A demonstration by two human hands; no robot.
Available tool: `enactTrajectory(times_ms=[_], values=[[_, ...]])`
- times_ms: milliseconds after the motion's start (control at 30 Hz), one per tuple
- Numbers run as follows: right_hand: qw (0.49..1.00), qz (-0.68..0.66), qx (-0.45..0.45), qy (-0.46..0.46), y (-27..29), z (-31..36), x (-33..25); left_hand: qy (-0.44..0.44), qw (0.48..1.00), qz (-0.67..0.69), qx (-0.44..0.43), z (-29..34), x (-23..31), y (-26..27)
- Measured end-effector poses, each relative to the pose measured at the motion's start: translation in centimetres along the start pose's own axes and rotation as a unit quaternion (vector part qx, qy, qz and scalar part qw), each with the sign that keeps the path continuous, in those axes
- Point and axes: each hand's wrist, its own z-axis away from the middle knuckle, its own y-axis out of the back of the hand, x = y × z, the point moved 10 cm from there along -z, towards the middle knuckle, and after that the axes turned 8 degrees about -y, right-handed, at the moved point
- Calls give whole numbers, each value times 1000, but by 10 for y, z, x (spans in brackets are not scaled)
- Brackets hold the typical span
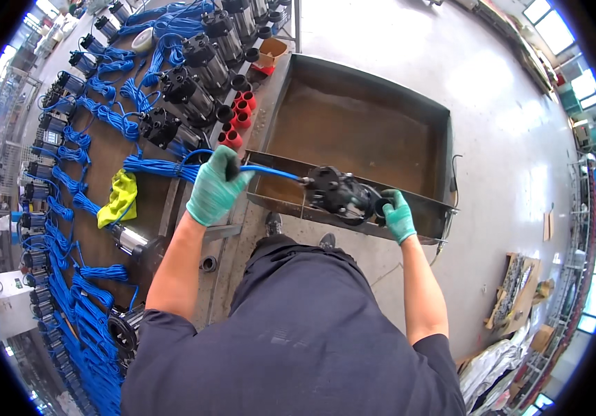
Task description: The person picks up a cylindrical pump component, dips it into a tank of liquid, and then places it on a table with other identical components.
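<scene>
A black-and-metal submersible pump (339,195) lies sideways above the near, narrow compartment of a metal tank (443,132). My right hand (398,218), in a green glove, is closed around the pump's right end, by its round black outlet. From the pump's left end runs a blue cable (270,170). My left hand (216,186), gloved the same way, is closed on this cable; the fingers partly hide it. Left of that hand, the cable leads to a tied blue coil (156,166) at the bench edge.
The bench (145,211) on the left carries rows of similar pumps (183,93) with blue cable coils. Red pipe fittings (241,111) and a small cardboard box (270,52) stand along its edge. A yellow-green cloth (119,197) lies there too. Cardboard (523,291) rests on the floor at right.
</scene>
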Motion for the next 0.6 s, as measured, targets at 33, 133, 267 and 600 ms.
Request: enactTrajectory(times_ms=[33,133,267,600], values=[[995,65,67,24,8,2,3,0,1000,-16,-25,-2,10,-8],[951,238,174,94,17,11,-3,-31,996,-6,-86,-7,38,-46],[908,375,185,-8,16,6,41,-125,984,-49,-120,-10,48,-85],[950,263,166,-40,10,20,35,-23,995,9,-93,20,-1,-91]])
